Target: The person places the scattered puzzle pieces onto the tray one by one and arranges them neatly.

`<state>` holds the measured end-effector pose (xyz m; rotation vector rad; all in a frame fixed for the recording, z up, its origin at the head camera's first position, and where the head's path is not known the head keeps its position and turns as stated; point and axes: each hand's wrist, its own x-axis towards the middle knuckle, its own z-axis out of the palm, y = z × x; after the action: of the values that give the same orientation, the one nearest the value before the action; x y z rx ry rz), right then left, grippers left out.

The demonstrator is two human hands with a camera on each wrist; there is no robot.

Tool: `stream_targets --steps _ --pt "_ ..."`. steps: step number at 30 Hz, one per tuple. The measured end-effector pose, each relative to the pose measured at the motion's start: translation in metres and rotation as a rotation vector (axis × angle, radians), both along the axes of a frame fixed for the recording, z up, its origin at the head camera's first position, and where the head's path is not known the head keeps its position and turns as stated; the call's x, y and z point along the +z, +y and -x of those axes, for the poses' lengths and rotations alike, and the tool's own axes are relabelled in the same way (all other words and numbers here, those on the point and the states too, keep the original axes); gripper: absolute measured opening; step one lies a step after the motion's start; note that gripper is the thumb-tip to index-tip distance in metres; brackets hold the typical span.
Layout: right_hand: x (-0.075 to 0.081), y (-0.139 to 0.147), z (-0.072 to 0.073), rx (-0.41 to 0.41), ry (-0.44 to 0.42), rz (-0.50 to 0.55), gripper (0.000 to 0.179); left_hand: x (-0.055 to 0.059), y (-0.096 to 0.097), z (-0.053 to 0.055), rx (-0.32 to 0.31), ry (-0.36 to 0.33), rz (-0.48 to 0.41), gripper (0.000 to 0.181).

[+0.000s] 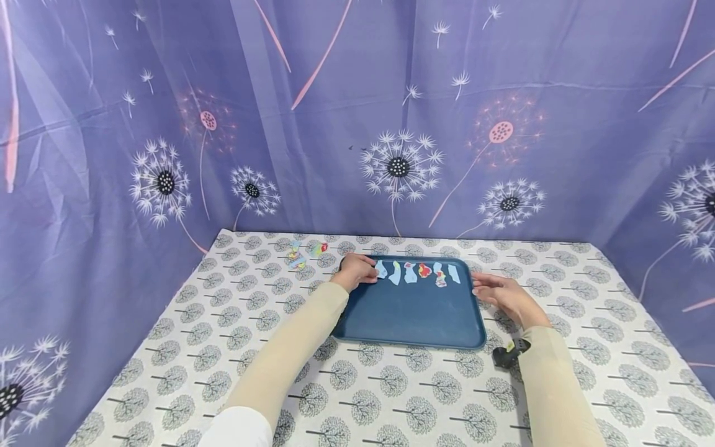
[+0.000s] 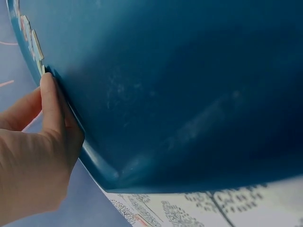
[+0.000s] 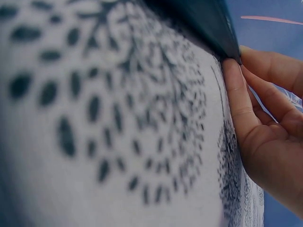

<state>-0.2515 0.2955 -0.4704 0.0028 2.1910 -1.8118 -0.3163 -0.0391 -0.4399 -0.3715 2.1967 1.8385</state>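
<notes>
A dark blue tray (image 1: pixel 413 316) lies on the table. Along its far edge several flat, irregular puzzle pieces (image 1: pixel 410 273) stand in a row, light blue with red and yellow bits. At the row's left end my left hand (image 1: pixel 357 271) pinches a light-blue puzzle piece (image 1: pixel 382 269) by its left side; the left wrist view shows the thumb (image 2: pixel 48 87) at it, with the fingers partly hidden behind. My right hand (image 1: pixel 505 298) touches the tray's right edge near the far corner with fairly straight fingers. In the right wrist view its fingertips (image 3: pixel 232 68) meet the rim.
More colourful puzzle pieces (image 1: pixel 301 253) lie loosely on the cloth left of the tray. A white tablecloth (image 1: pixel 368 403) with grey trees covers the table. Purple dandelion curtains (image 1: pixel 335 155) hang behind and at both sides. A black wrist camera (image 1: pixel 507 355) sits at my right wrist.
</notes>
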Motion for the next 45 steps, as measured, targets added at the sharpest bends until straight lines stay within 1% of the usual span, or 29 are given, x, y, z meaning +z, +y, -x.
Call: stream_targets --steps 5,9,14,22,29,32,37,41,45 --pt "0.001 -0.001 0.0 -0.007 -0.003 0.0 0.064 0.002 0.002 -0.002 -0.009 -0.012 0.045 0.029" --pt "0.001 -0.001 0.0 -0.012 -0.004 0.003 0.065 0.003 0.004 -0.001 -0.014 -0.009 0.061 0.029" --pt "0.0 -0.001 0.001 -0.006 0.001 0.004 0.065 0.002 0.006 0.001 -0.01 -0.018 0.077 0.029" --pt "0.0 -0.001 0.001 -0.019 -0.006 0.008 0.064 0.0 0.007 0.007 -0.006 -0.036 0.087 0.028" --pt "0.001 -0.001 0.0 -0.006 0.012 0.009 0.063 0.002 0.007 0.005 -0.004 -0.025 0.107 0.027" --pt "0.001 -0.002 0.0 -0.01 0.003 0.01 0.063 0.004 0.005 0.004 -0.012 -0.008 0.085 0.026" --pt "0.002 -0.001 -0.002 -0.003 -0.009 -0.008 0.065 0.009 0.0 0.003 -0.062 0.024 0.017 0.032" --pt "0.002 -0.001 -0.001 0.009 -0.01 -0.007 0.067 0.012 -0.009 0.006 -0.084 0.029 -0.034 0.036" --pt "0.002 -0.001 0.0 0.01 -0.01 -0.006 0.067 0.016 -0.02 0.01 -0.092 0.054 -0.082 0.038"
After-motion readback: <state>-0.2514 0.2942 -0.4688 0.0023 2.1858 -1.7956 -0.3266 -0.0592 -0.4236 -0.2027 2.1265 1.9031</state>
